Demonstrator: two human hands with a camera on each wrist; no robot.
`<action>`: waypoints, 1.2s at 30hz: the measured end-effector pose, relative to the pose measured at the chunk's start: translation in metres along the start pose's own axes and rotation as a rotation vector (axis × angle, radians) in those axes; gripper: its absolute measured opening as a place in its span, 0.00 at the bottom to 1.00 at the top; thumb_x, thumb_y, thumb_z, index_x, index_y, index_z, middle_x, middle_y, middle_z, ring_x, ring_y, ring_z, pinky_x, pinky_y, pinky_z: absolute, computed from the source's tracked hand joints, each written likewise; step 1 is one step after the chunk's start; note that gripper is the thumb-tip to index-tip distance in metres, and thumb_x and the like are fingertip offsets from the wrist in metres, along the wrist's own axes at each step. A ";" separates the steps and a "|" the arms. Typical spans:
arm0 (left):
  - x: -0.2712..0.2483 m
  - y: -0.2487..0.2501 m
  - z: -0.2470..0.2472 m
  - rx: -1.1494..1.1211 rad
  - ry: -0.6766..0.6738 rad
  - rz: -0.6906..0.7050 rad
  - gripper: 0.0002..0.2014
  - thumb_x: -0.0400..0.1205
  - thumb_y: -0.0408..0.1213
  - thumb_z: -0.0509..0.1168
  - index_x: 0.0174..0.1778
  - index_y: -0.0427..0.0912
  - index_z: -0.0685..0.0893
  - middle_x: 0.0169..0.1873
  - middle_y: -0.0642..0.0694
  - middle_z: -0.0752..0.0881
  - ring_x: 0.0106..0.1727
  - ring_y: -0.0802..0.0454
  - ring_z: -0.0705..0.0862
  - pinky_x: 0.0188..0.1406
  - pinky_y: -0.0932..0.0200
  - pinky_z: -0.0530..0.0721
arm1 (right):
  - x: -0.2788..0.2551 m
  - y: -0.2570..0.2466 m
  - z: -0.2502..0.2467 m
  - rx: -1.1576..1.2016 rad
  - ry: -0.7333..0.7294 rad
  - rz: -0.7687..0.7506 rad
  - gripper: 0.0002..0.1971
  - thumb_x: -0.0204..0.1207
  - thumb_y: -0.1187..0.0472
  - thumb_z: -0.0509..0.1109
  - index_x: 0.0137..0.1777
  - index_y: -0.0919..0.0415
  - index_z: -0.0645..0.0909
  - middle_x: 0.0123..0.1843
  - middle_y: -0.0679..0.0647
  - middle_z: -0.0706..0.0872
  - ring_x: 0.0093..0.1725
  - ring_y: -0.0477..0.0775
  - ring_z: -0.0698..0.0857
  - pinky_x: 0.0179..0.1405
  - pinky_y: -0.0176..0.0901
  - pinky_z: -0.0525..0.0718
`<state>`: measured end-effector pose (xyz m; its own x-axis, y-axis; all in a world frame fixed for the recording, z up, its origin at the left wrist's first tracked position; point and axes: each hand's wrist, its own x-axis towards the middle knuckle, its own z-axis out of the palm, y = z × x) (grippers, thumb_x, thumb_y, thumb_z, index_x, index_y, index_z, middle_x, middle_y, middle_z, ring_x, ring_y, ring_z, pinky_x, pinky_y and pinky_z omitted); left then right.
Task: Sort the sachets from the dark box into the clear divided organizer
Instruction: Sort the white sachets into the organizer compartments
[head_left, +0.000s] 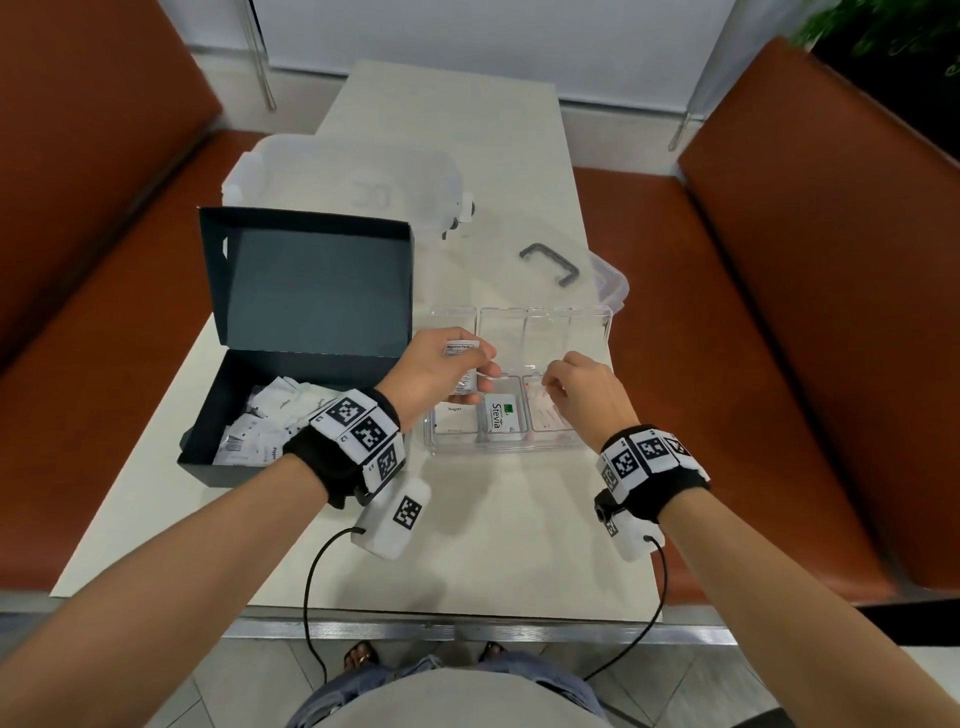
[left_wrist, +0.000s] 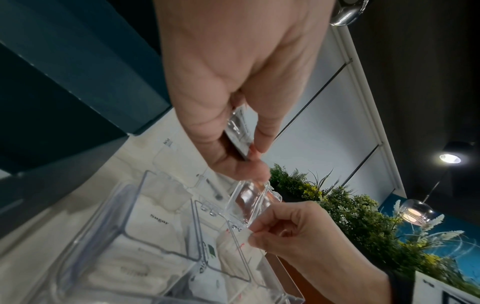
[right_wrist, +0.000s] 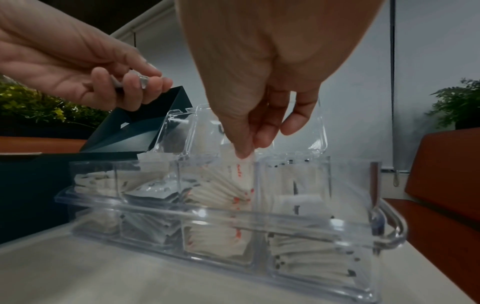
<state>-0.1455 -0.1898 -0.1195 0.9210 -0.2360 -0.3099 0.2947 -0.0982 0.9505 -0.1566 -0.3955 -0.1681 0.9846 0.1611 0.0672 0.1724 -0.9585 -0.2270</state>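
Note:
The dark box (head_left: 311, 364) stands open at the left, with several white sachets (head_left: 265, 421) heaped inside. To its right is the clear divided organizer (head_left: 504, 446), lids up, holding Sugar (head_left: 453, 410), Stevia (head_left: 503, 415) and red-printed sachets (head_left: 545, 410). My left hand (head_left: 485, 374) hovers over the organizer's left compartments and pinches a white sachet (head_left: 462, 349); the left wrist view shows its silvery edge (left_wrist: 237, 131) between thumb and fingers. My right hand (head_left: 550, 387) reaches into the third compartment, where its fingertips (right_wrist: 246, 150) pinch the top of a red-printed sachet (right_wrist: 239, 174).
A cloudy plastic tub (head_left: 353, 182) stands behind the dark box, and a clear lid with a grey handle (head_left: 550, 262) lies behind the organizer. Orange benches (head_left: 805, 312) flank the pale table (head_left: 467, 545). The table's near edge runs just in front of me.

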 end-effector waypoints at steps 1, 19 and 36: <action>0.000 0.000 -0.001 -0.002 0.000 0.001 0.07 0.84 0.30 0.65 0.54 0.32 0.84 0.44 0.35 0.90 0.37 0.47 0.87 0.29 0.63 0.85 | 0.000 0.000 0.000 -0.003 0.004 -0.005 0.09 0.80 0.68 0.64 0.54 0.64 0.85 0.48 0.59 0.84 0.46 0.62 0.82 0.42 0.43 0.73; 0.018 -0.023 0.061 1.850 -0.548 0.494 0.23 0.87 0.32 0.53 0.78 0.53 0.69 0.76 0.54 0.70 0.73 0.41 0.71 0.68 0.40 0.73 | 0.009 0.010 -0.010 0.218 -0.038 0.098 0.06 0.75 0.65 0.71 0.47 0.56 0.88 0.44 0.51 0.91 0.49 0.55 0.85 0.59 0.54 0.79; 0.012 -0.024 0.055 1.751 -0.536 0.413 0.26 0.83 0.25 0.53 0.74 0.51 0.73 0.71 0.52 0.76 0.65 0.44 0.75 0.65 0.41 0.73 | 0.011 0.005 0.001 -0.154 -0.043 0.009 0.11 0.81 0.65 0.62 0.51 0.52 0.84 0.47 0.49 0.87 0.52 0.55 0.78 0.44 0.46 0.59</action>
<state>-0.1556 -0.2430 -0.1469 0.5875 -0.7039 -0.3993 -0.7759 -0.6302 -0.0306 -0.1454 -0.3979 -0.1694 0.9870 0.1589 0.0238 0.1603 -0.9842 -0.0756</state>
